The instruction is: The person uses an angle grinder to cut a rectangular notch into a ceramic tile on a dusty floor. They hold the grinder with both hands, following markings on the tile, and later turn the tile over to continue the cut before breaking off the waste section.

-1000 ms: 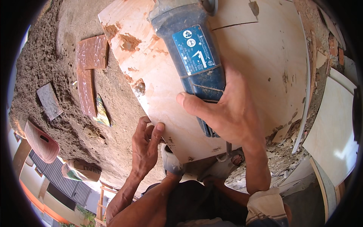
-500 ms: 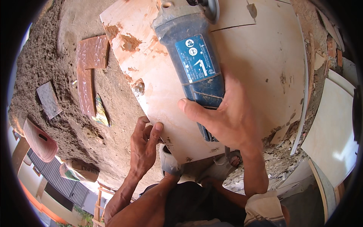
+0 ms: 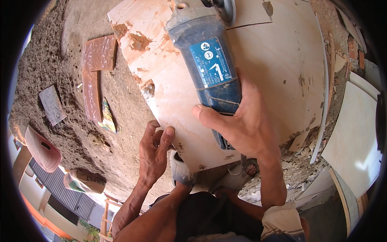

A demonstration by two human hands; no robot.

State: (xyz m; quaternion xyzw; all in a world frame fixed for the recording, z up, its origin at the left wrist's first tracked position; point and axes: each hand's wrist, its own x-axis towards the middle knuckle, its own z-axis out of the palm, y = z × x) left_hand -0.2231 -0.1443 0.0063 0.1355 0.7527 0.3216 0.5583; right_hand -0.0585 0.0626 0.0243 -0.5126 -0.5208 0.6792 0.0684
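Note:
My right hand (image 3: 246,117) wraps round the rear body of a dusty blue angle grinder (image 3: 211,60). At the top of the view, part of the grinder's disc (image 3: 229,11) shows. The tool is over a large cream tile (image 3: 278,72) with brown mud stains. A dark straight cut line (image 3: 250,26) runs across the tile just right of the disc. My left hand (image 3: 155,153) grips the tile's near left edge, thumb on top and fingers curled beneath, partly hidden.
Brown tile pieces (image 3: 92,92), a grey offcut (image 3: 52,105) and a pink cap-like object (image 3: 42,149) lie on sandy ground at left. Rubble and another cream panel (image 3: 354,137) are at right. My shoe (image 3: 181,169) is close below the tile's near edge.
The grinder and my right hand have shifted very slightly to the right. My left hand keeps its hold on the tile edge.

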